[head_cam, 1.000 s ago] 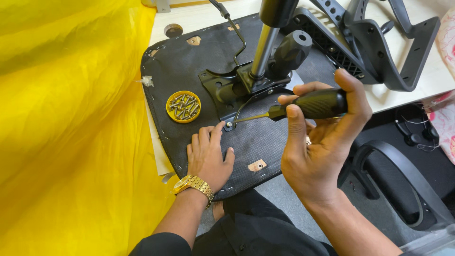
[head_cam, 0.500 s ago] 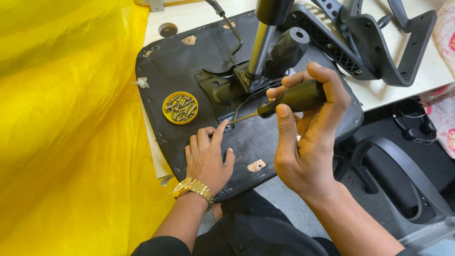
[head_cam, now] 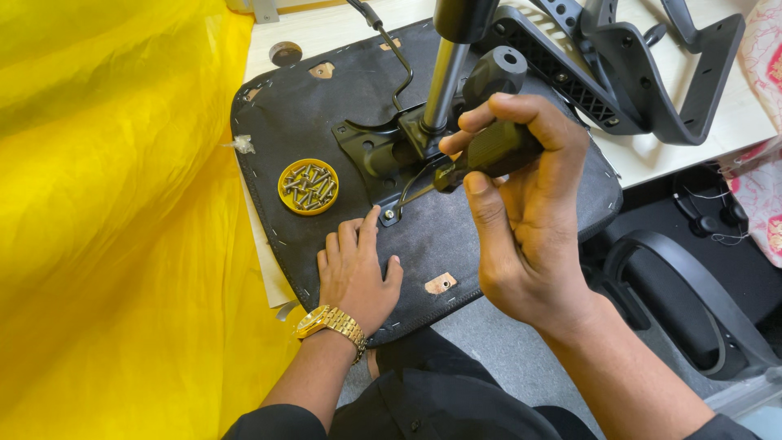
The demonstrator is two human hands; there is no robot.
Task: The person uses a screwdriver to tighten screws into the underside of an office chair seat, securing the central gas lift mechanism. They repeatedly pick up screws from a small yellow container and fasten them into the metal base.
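One black-handled screwdriver (head_cam: 487, 155), gripped in right hand (head_cam: 525, 236), tip at metal bracket (head_cam: 389, 213) just beside left hand (head_cam: 354, 273), which lies flat, fingers spread, on one black fabric-covered seat underside (head_cam: 326, 106). One yellow round dish (head_cam: 308, 186) of screws nearby.

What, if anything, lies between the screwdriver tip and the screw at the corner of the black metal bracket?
Nothing visible does: the black-handled screwdriver in the right hand reaches the bracket corner unobstructed; the left hand rests flat just below it.
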